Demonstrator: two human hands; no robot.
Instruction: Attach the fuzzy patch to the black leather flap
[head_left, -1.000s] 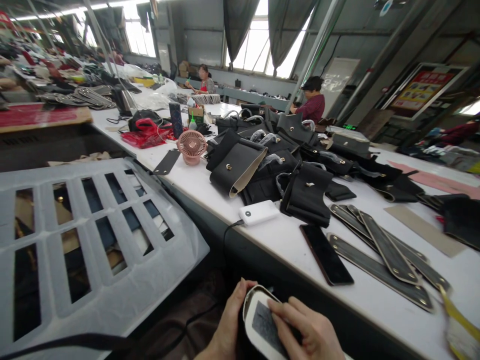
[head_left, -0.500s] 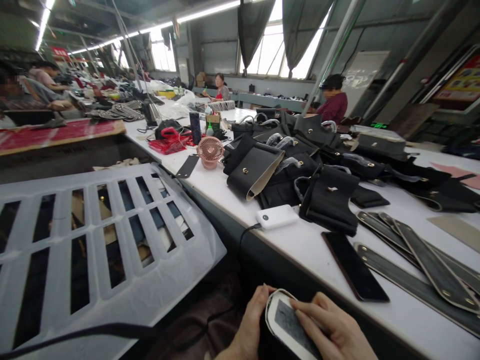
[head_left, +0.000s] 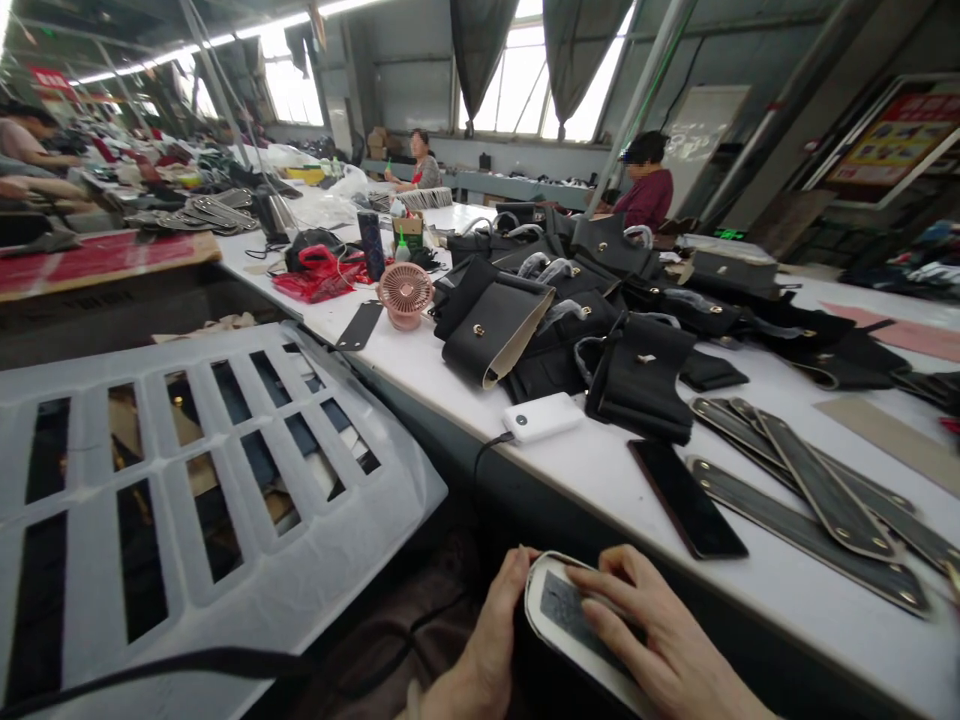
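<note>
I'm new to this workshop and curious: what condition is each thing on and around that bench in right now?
Left hand: gripping the edge of the black piece.
Right hand: fingers pressed flat on the piece's white panel.
Black piece: held below the table edge, white side up.
Phone: lying flat, screen dark.
Power bank: on the table, cable plugged in.
Pink fan: standing upright.
Black bag: flap shut.
White crate: tilted.

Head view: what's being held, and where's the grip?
A black bag piece with a white lining, below the table edge. The left hand grips its left rim; the right hand lies flat on the lining, fingers pressing it.
</note>
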